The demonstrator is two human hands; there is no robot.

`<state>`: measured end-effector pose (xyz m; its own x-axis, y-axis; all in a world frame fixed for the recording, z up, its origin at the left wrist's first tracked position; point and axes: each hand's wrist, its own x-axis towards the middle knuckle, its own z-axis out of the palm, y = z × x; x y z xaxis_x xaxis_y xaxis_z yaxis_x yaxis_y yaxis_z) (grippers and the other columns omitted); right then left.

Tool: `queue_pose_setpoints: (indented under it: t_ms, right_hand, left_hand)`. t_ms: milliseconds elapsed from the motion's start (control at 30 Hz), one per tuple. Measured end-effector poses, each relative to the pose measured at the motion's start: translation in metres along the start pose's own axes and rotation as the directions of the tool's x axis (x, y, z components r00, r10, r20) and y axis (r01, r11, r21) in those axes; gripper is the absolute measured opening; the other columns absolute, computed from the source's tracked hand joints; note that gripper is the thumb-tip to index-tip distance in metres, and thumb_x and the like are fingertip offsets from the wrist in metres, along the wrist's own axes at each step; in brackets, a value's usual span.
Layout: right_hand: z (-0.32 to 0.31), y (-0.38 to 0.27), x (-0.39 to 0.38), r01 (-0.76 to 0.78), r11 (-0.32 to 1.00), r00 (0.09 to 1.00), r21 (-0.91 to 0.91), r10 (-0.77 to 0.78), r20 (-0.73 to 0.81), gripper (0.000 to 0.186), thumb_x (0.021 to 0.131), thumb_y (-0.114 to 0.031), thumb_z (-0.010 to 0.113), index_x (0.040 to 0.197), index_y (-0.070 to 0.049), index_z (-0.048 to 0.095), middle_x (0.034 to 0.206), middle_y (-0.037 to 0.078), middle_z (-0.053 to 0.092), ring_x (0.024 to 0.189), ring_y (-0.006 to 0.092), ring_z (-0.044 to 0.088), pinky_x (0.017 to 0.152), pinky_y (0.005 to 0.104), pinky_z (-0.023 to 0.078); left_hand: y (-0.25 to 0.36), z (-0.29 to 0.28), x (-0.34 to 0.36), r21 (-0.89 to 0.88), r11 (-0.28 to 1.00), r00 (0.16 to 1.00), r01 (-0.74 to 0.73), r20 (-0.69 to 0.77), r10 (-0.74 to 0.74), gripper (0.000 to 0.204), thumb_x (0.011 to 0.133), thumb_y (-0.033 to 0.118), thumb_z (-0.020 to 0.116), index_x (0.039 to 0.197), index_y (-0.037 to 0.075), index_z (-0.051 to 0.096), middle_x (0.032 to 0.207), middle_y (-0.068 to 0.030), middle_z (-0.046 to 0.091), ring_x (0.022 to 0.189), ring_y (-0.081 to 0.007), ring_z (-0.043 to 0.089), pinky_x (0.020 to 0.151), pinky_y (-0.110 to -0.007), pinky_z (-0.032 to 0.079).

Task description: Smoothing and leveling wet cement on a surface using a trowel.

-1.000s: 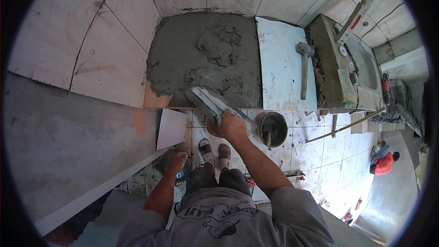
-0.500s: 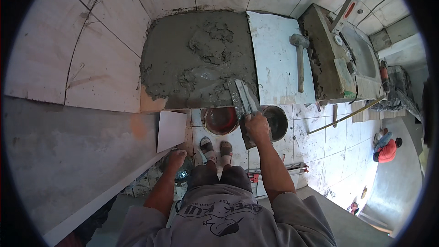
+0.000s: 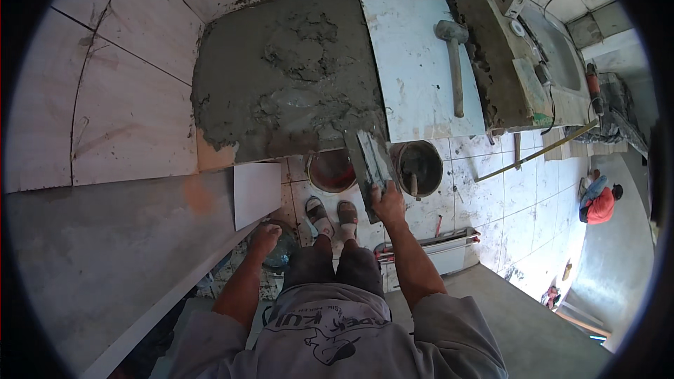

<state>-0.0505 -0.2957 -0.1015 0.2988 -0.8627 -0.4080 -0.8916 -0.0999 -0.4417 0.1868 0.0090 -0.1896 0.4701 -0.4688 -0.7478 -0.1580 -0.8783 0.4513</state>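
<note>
My right hand (image 3: 390,205) is wrapped round the handle of a plastering trowel (image 3: 362,175), a long, flat, mortar-smeared blade. The trowel's far end reaches the front edge of a bed of wet grey mortar (image 3: 232,77); the rest of it hangs out over the floor. The mortar is smooth towards its left and back, lumpy in the middle and ragged at its front left corner. My left hand (image 3: 265,238) hangs beside the grey ledge, fingers loosely curled, with nothing visible in it.
Right of the mortar, a rubber mallet (image 3: 455,63) lies on a white tile (image 3: 411,63). A sink counter (image 3: 505,77) stands beyond it. Below are a reddish bucket (image 3: 331,170), a dark bucket (image 3: 428,186) and a tile cutter (image 3: 428,245). A person in red (image 3: 600,203) sits far right.
The trowel has drawn back from the mortar towards me, and its blade shows more broadly. My left hand stays low by the ledge. The whole view has shifted slightly.
</note>
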Motion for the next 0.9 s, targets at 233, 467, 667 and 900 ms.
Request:
queue_pose_setpoints:
  t_ms: [233,467,667,900]
  right_hand:
    - [-0.019,0.05,-0.055,0.029,0.994,0.995,-0.102,-0.02,0.093,0.045,0.086,-0.041,0.055,0.105,-0.001,0.054,0.081,0.031,0.062,0.082,0.0484,0.061,0.074,0.0546,0.047]
    - [-0.043,-0.053,-0.021,0.079,0.991,0.995,0.112,-0.072,-0.062,0.051,0.085,-0.042,0.056,0.101,0.006,0.059,0.087,0.033,0.062,0.089,0.0471,0.061,0.079,0.0506,0.047]
    - [-0.002,-0.133,0.002,0.083,0.987,0.988,0.137,-0.1,0.119,0.054,0.085,-0.044,0.053,0.089,0.009,0.063,0.093,0.036,0.06,0.095,0.0467,0.06,0.084,0.0485,0.047]
    - [0.041,-0.18,-0.044,0.241,0.97,0.918,-0.014,-0.223,0.328,0.051,0.086,-0.04,0.053,0.104,0.007,0.055,0.092,0.033,0.062,0.096,0.0445,0.061,0.087,0.049,0.047]
  left_hand:
    - [0.008,0.0,-0.003,-0.079,0.994,0.996,-0.079,-0.042,0.076,0.032,0.086,0.032,0.059,0.104,0.008,0.067,0.098,-0.0158,0.068,0.095,-0.0319,0.063,0.084,-0.04,0.048]
    - [0.042,0.002,-0.033,-0.016,0.989,0.985,-0.146,-0.097,0.144,0.033,0.087,0.033,0.06,0.105,0.006,0.067,0.08,-0.0077,0.067,0.073,-0.0183,0.062,0.07,-0.033,0.048]
    - [-0.015,0.02,-0.02,-0.219,0.953,0.967,-0.21,-0.19,0.17,0.033,0.087,0.031,0.06,0.103,0.002,0.066,0.08,-0.0079,0.067,0.072,-0.0173,0.062,0.069,-0.032,0.048]
    - [-0.065,0.014,-0.044,-0.232,0.973,0.989,0.011,-0.139,-0.044,0.032,0.086,0.029,0.057,0.103,0.004,0.067,0.101,-0.0184,0.066,0.098,-0.0333,0.062,0.087,-0.04,0.047]
